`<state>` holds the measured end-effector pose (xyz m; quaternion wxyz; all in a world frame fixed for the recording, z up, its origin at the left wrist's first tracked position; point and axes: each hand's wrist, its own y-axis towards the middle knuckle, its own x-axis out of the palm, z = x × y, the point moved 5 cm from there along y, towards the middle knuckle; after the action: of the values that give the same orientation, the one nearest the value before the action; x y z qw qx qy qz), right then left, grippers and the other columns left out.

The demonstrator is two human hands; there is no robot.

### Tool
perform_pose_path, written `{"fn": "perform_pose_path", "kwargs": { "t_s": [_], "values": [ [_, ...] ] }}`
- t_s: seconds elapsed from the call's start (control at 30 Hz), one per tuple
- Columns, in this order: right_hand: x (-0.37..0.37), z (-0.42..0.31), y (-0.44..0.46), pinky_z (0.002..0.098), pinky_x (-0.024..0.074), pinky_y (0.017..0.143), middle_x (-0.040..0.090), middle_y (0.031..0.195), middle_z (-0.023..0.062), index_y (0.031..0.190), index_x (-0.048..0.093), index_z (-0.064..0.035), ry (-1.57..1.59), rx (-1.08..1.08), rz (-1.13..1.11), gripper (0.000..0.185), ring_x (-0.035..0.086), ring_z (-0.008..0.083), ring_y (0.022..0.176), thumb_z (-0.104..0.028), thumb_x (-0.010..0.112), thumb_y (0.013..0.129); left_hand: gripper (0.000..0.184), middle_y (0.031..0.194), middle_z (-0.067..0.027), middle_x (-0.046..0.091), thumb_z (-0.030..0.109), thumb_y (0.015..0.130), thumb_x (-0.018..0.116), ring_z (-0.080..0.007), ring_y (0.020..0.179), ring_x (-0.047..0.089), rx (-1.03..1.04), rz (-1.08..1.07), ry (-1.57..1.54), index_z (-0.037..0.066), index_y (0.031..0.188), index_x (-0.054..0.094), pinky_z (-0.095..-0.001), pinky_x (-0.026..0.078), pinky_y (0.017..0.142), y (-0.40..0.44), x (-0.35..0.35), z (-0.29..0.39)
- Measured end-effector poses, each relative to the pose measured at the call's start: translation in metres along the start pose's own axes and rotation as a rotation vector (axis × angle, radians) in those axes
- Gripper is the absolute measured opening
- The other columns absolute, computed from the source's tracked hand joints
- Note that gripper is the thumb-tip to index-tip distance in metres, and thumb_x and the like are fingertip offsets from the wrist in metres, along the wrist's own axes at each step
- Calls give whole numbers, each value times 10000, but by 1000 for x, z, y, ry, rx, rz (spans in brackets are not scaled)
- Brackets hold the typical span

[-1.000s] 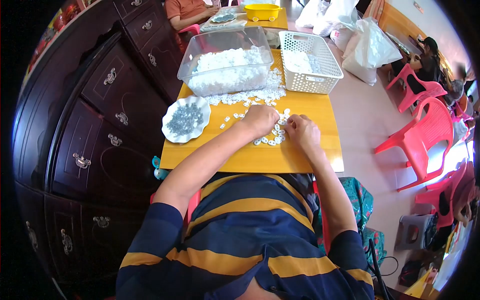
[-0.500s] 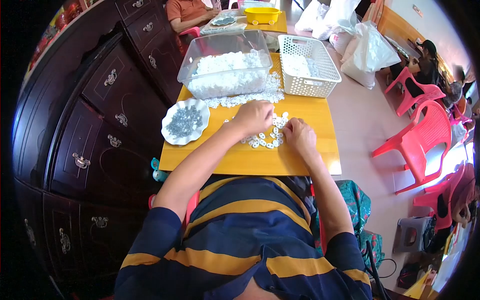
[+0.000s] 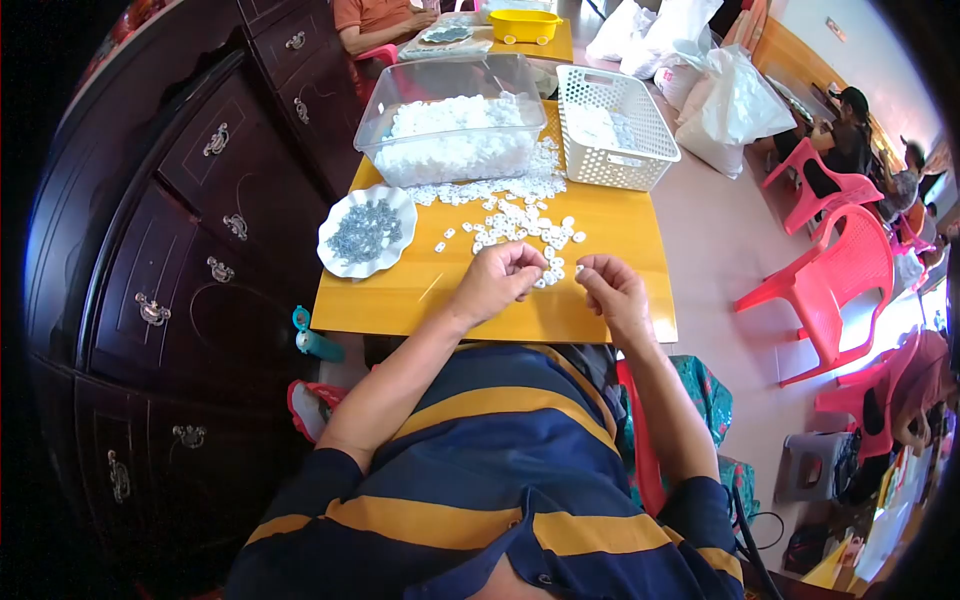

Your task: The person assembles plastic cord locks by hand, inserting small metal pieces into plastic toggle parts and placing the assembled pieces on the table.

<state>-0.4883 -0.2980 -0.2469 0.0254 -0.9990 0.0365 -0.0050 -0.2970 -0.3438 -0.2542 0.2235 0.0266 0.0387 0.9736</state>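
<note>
Left hand: drawn toward near edge of table; hold cannot be told.
Right hand: white piece pinched narrowly.
Loose pieces: best kept off near edge.

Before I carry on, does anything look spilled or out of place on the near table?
White pieces lie loose outside the clear bin, strewn along its front, possibly spilled over; a few sit apart, toward the scalloped plate. No damage shows.
</note>
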Motion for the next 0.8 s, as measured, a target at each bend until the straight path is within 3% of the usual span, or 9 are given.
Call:
{"fn": "perform_pose_path", "kwargs": {
  "t_s": [0.1,0.27,0.8],
  "values": [
    [6,14,-5,199,423,551,598,744,-38,1023,654,-45,74,39,-32,139,521,44,603,-136,680,922,86,825,15,640,24,900,634,-50,675,571,-6,-28,48,6,982,650,-216,490,612,-2,5,-10],
    [15,34,-5,191,417,532,605,719,-27,1011,642,-32,188,71,-69,127,533,45,581,-105,687,917,123,842,-14,651,13,892,626,-65,710,588,196,49,229,2,1015,632,-229,511,667,-11,7,-3],
    [22,39,-7,183,388,544,603,733,-46,972,652,-14,80,-6,-117,76,505,19,612,-74,670,928,167,801,-62,678,23,877,640,-82,677,627,215,78,369,-4,1042,620,-256,525,640,-18,16,4]
  ]
}}
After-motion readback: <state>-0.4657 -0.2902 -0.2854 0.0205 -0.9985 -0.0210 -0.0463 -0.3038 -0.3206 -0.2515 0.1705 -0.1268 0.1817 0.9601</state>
